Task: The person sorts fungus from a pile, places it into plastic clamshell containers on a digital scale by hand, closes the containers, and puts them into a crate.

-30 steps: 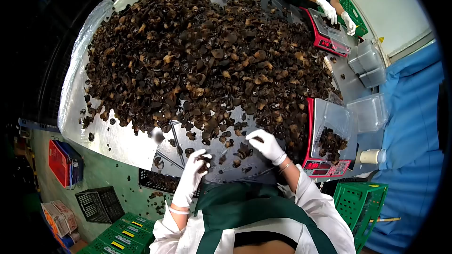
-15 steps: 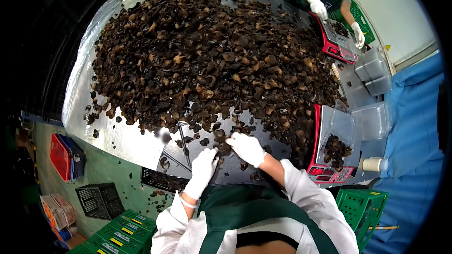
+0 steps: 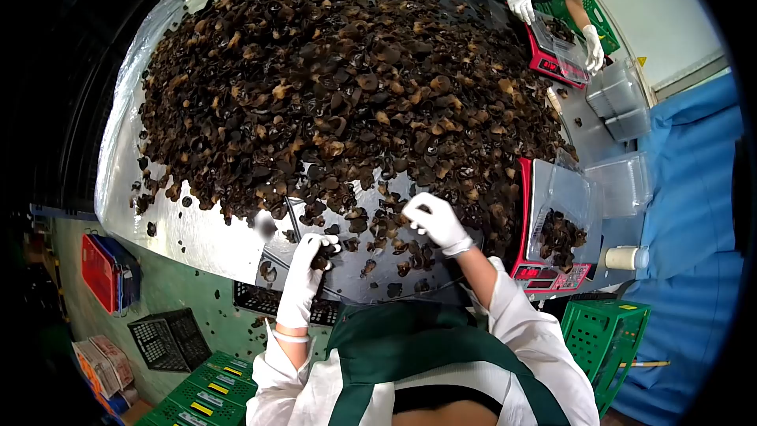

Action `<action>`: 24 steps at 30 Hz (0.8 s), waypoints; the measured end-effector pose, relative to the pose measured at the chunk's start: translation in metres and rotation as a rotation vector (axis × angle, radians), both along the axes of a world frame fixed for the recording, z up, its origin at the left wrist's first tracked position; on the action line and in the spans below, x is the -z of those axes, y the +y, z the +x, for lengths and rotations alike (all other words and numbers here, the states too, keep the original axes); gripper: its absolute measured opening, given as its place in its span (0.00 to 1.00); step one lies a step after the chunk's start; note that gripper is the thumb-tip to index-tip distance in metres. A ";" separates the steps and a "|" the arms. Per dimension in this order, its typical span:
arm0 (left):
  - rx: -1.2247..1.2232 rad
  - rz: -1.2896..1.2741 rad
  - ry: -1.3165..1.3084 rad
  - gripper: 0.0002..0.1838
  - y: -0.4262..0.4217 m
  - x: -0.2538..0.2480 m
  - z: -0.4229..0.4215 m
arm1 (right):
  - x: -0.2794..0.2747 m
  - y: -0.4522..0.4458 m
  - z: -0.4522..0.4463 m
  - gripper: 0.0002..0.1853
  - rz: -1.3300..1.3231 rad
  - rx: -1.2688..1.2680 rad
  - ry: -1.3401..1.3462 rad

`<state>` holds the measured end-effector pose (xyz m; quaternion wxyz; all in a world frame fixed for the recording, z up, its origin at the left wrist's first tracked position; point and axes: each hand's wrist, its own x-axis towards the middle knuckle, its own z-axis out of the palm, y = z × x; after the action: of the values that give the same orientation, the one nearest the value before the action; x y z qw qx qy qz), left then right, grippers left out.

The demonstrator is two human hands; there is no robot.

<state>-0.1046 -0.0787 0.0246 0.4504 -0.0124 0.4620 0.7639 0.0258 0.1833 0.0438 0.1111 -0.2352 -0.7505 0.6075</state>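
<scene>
Curling its fingers around a small clump of dark, ruffled pieces (image 3: 322, 257), the gloved left hand (image 3: 303, 272) is just above the near edge of the desk (image 3: 225, 244). The gloved right hand (image 3: 438, 223) is bent over the desk to its right, thumb and fingers loosely hooked and a gap between them; whether it pinches anything, I cannot tell. Loose pieces (image 3: 404, 268) lie scattered on the dark surface between and below the two hands, near the fringe of a broad heap (image 3: 339, 95) of the same pieces, which covers most of the desk toward the far side. To the right of the right hand is a red scale (image 3: 544, 274), bearing a clear tray (image 3: 572, 189) with a portion of pieces (image 3: 559, 238) in it. Beyond that, on the right, are a white cylindrical container (image 3: 625, 258) and clear boxes (image 3: 619, 181). At the far right, another person's two gloved hands (image 3: 516, 1) are beside a second red scale (image 3: 558, 67). A blue curtain (image 3: 690, 213) hangs along the right. Below the desk, a green crate (image 3: 603, 347) is at the near right, with a black crate (image 3: 168, 339) and more green crates (image 3: 213, 386) at the near left.
</scene>
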 end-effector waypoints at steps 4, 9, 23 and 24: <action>0.076 -0.525 0.705 0.08 0.040 -0.006 -0.002 | 0.006 -0.046 -0.020 0.21 0.927 -0.218 -0.179; 0.132 -0.710 1.402 0.18 0.061 0.004 0.016 | 0.030 -0.024 -0.006 0.07 0.622 -0.125 0.171; 0.259 -0.341 0.419 0.11 0.052 -0.001 0.002 | 0.007 0.015 0.109 0.17 -0.989 0.172 0.241; 0.255 -0.172 0.149 0.12 0.042 0.006 0.000 | -0.001 0.014 0.111 0.18 -0.885 0.148 0.160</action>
<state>-0.1044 -0.0367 0.0190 0.5055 0.0646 0.5556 0.6570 0.1365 0.1969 0.0446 0.1007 -0.2652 -0.3887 0.8766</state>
